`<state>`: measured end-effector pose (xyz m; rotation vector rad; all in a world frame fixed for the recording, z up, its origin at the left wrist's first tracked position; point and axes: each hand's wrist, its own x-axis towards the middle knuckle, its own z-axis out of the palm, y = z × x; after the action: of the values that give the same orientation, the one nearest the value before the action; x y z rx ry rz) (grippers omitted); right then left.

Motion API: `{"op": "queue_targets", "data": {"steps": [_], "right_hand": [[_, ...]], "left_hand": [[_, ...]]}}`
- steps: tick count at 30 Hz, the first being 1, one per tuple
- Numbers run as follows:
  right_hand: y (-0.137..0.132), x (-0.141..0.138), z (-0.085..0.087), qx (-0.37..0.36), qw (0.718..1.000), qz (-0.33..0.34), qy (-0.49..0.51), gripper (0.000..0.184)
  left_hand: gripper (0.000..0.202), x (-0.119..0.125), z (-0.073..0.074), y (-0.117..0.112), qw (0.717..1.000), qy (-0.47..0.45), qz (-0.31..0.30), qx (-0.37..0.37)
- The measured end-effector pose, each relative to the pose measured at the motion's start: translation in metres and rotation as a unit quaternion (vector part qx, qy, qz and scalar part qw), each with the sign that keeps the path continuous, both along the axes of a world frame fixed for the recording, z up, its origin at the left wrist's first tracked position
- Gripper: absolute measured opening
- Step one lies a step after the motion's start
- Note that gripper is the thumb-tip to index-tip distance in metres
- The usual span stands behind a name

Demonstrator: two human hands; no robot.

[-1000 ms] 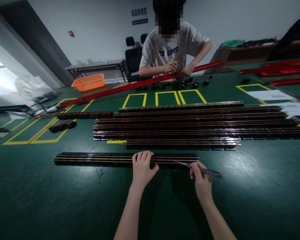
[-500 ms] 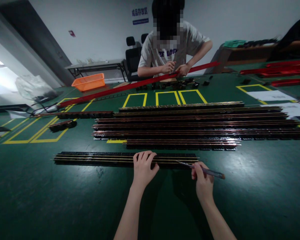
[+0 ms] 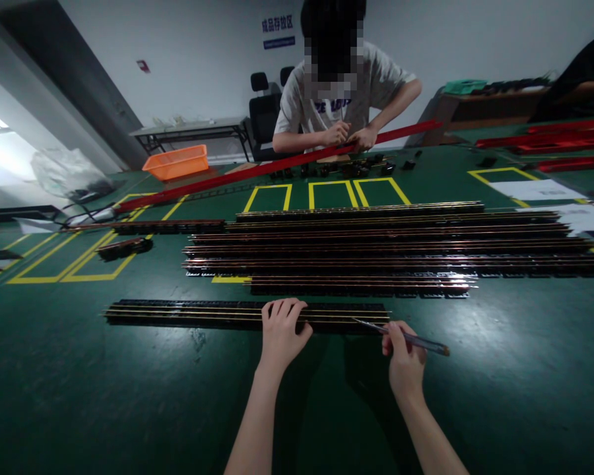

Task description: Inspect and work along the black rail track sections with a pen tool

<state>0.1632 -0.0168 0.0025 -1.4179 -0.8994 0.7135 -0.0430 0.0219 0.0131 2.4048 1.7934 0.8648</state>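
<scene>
A long black strip [image 3: 188, 314] with thin brass-coloured rods along it lies crosswise on the green table [image 3: 129, 389]. My left hand [image 3: 284, 330] is closed over this strip right of its middle, fingers across the top and thumb at the near side. In my right hand [image 3: 406, 356] is a slim pointed tool [image 3: 428, 344] with a translucent handle and brownish end; its exact kind I cannot make out. Its thin tip points left and meets the rods near the strip's right end. Whether it presses on them I cannot tell.
Several similar strips [image 3: 376, 247] with rods lie side by side just beyond. Across the table a person [image 3: 346, 99] holds a long red bar [image 3: 237, 174]. An orange basket [image 3: 175, 163] stands back left, white papers [image 3: 534, 191] lie right.
The black strip and my left hand have shifted slightly left. My right hand and the pointed tool have moved a little right, with the tip still at the rods.
</scene>
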Motion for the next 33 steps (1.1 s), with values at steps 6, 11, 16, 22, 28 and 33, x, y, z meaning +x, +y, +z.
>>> {"op": "queue_targets", "data": {"steps": [6, 11, 16, 22, 28, 33], "right_hand": [[0.0011, 0.003, -0.0047, -0.002, 1.0, -0.004, 0.002, 0.039], [0.002, 0.003, -0.0042, -0.004, 1.0, -0.015, 0.007, 0.04], [0.0015, 0.0023, -0.0021, -0.011, 0.999, -0.037, -0.008, 0.042], [0.0006, 0.0025, -0.0033, -0.003, 0.999, -0.05, 0.015, 0.04], [0.0015, 0.0034, -0.0036, -0.007, 0.999, -0.029, 0.027, 0.038], [0.0034, 0.0039, -0.0063, -0.001, 0.998, -0.02, 0.053, 0.036]], "left_hand": [[0.021, 0.0007, 0.0019, 0.0009, 1.0, -0.002, 0.003, 0.002], [0.021, 0.0003, 0.0016, 0.0005, 1.0, -0.003, 0.005, -0.001], [0.021, -0.0003, 0.0024, 0.0003, 1.0, 0.002, 0.005, 0.001], [0.02, 0.0004, 0.0029, 0.0002, 1.0, -0.007, 0.003, 0.0], [0.021, -0.0004, 0.0021, -0.0002, 1.0, -0.006, -0.001, 0.002], [0.023, -0.0023, 0.0021, -0.001, 1.0, 0.006, -0.007, -0.006]]}}
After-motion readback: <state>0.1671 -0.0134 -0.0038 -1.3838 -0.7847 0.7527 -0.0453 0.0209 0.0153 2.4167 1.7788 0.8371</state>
